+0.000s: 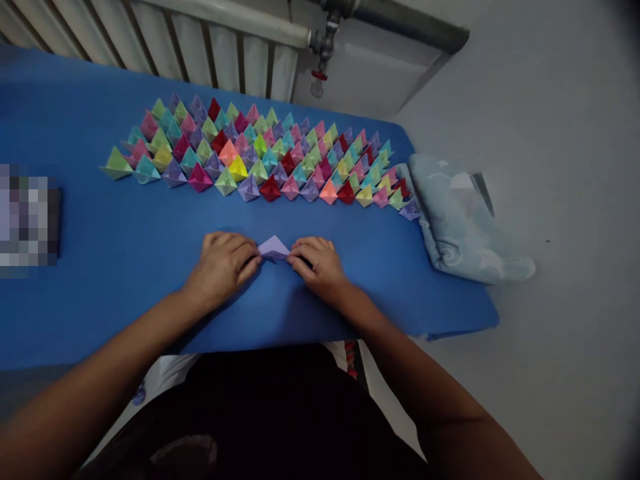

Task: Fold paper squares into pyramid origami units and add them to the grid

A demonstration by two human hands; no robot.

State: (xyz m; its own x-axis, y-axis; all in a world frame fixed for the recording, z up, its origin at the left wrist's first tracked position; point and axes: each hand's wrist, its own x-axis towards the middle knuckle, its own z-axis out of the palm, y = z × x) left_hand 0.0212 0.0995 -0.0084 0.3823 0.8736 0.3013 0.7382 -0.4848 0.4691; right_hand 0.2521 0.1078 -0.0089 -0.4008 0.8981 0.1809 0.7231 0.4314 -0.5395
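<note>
A small lilac piece of folded paper (274, 248) is held between my two hands, its point facing away from me. My left hand (223, 265) pinches its left corner with thumb and fingers. At the opposite corner, my right hand (319, 267) has its thumb and fingertips closed on the paper. Just beyond my hands stand several rows of folded paper boats (249, 188) in pink, green, blue, purple, yellow and red. The paper's underside and the corners inside my fingers are hidden.
All of this is on a blue-covered table (125, 280). A folded pale blue cloth (450, 220) lies at the table's right end, by the wall. A blurred-out object (30, 223) is at the left. Behind the table are a white radiator (220, 50) and a pipe valve (319, 75).
</note>
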